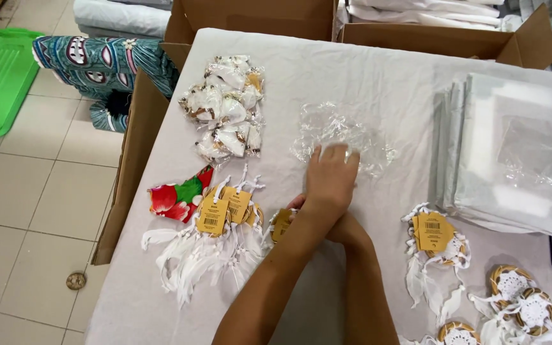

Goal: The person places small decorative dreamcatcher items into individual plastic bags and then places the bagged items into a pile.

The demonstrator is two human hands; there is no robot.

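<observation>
My arms are crossed over a table covered in white cloth (378, 70). My left hand (331, 176) reaches forward onto a crumpled pile of clear plastic bags (343, 134), fingertips pinching one. My right hand (296, 206) lies mostly hidden under the left forearm and holds a small white feathered dreamcatcher with a yellow tag (280, 225). A bunch of similar tagged dreamcatchers (215, 236) lies just left of it.
Bagged dreamcatchers (228, 108) sit at the far left and a red floral cloth (177, 195) at the left edge. More dreamcatchers (439, 246) and round hoops (519, 294) lie at right, below a stack of flat grey packets (512, 153). Cardboard boxes (135, 147) surround the table.
</observation>
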